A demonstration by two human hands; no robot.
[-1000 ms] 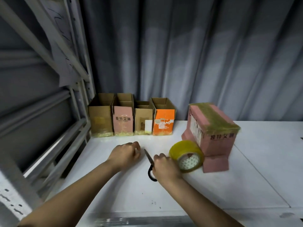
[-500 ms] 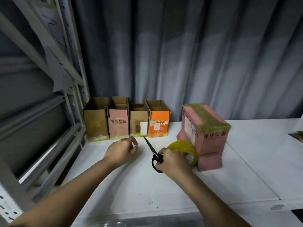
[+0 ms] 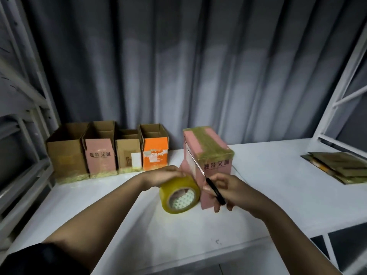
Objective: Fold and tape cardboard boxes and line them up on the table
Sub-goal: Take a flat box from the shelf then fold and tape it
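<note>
A pink cardboard box stands upside down on the white table, its top sealed with yellowish tape. A roll of yellow tape stands on edge just in front of it, and my left hand rests on top of the roll, gripping it. My right hand holds black scissors by the handles, blades closed and pointing up along the box's left front edge. Several open-topped boxes stand in a row at the back left: brown, pink, small brown, orange.
Flattened cardboard boxes lie stacked at the table's right end. White metal shelf frames rise at the left and right. A grey curtain hangs behind the table.
My left hand moved right from the bare table onto the tape roll. My right hand lifted the scissors and carried them right, up against the pink box.
</note>
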